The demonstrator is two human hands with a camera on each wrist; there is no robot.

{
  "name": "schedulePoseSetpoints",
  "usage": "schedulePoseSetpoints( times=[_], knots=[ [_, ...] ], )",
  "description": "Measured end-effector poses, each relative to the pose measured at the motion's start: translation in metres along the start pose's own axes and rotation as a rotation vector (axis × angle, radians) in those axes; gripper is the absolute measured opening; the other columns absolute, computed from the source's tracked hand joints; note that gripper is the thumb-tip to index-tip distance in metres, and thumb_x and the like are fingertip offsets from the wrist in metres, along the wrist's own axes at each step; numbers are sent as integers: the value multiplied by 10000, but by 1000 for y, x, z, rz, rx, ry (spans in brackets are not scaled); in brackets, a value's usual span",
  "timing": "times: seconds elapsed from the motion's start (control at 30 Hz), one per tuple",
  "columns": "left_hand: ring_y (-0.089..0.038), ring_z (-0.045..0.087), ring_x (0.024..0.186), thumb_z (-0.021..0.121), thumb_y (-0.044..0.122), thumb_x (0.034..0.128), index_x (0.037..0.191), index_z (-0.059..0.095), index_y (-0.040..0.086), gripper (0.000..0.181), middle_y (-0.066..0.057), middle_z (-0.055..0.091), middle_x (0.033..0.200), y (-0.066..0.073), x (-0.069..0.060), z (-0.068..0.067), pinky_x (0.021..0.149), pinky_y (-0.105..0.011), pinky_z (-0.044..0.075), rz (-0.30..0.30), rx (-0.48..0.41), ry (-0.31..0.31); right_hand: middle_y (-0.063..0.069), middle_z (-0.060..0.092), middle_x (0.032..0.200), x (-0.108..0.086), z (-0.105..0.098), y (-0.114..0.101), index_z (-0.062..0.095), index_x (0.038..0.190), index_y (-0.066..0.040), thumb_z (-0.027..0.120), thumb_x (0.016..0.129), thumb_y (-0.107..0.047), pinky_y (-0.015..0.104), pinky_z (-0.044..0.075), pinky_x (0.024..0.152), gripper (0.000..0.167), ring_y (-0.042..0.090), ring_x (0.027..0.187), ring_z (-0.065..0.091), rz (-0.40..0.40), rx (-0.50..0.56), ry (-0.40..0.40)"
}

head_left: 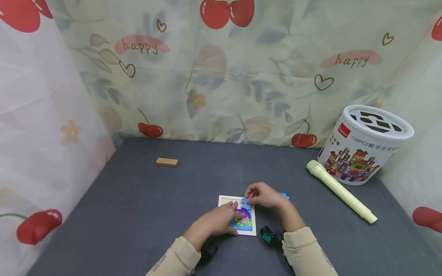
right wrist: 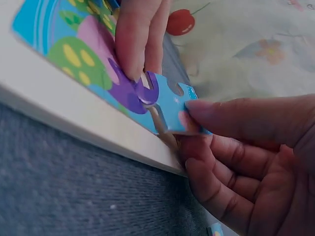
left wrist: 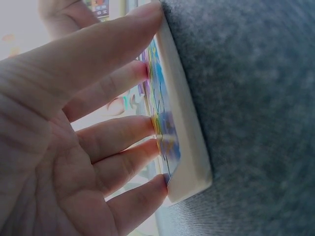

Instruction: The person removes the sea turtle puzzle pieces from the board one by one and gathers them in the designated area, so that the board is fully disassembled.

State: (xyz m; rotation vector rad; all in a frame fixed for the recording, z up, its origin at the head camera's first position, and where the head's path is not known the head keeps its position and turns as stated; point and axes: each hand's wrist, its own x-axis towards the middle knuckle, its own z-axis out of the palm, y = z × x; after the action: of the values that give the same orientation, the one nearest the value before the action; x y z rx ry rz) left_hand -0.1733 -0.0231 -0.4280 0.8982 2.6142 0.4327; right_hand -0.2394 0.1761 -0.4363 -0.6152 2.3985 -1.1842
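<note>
Pinching: our right hand (head_left: 264, 194) holds a blue jigsaw piece (right wrist: 170, 101) at the jigsaw tray's (head_left: 246, 232) far right corner.
Steadying: our left hand (head_left: 220, 219) rests spread fingers on the fitted pieces (head_left: 246, 226).
Jigsaw handling: probably light, stiff, smooth, tabs chippable; we'd grip opposite edges.
Worktop (head_left: 138, 211) count: one tray; two loose pieces visible; one wooden block (head_left: 167, 162), far left corner; one yellow baton (head_left: 342, 190) and one 108PCS bucket (head_left: 362, 149), far right corner.

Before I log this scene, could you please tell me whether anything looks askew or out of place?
Yes: the flat light-blue jigsaw piece pinched in the right hand looks tilted, not flush with the cream-rimmed rectangular puzzle board. Nothing looks spilled.
</note>
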Motion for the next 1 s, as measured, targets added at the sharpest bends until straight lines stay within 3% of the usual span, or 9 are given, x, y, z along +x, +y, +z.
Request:
schedulePoseSetpoints(
  times=[0.17, 0.5, 1.0],
  knots=[
    [-276, 332, 1379, 746, 314, 778, 1291, 573, 248, 545, -137, 380, 1470, 0, 0, 0, 1072, -396, 367, 5, 14, 7, 8, 611, 696, -1, -3, 2, 615, 913, 79, 635, 853, -42, 256, 497, 597, 137, 75, 616, 552, 33, 84, -16],
    [-295, 358, 1363, 750, 312, 772, 1293, 572, 247, 555, -168, 407, 1446, 0, 0, 2, 1064, -408, 376, 20, 45, 31, -3, 604, 719, -11, -23, 15, 617, 958, 79, 631, 874, -97, 261, 482, 599, 195, 88, 628, 535, 71, 134, 0],
    [-296, 355, 1365, 751, 294, 771, 1301, 566, 220, 566, -179, 410, 1441, -1, -1, 2, 1076, -402, 363, 31, 45, 48, 13, 613, 778, -46, -65, 49, 594, 1019, 89, 617, 892, -150, 279, 500, 644, 272, 88, 689, 559, 109, 113, 91]
  ],
)
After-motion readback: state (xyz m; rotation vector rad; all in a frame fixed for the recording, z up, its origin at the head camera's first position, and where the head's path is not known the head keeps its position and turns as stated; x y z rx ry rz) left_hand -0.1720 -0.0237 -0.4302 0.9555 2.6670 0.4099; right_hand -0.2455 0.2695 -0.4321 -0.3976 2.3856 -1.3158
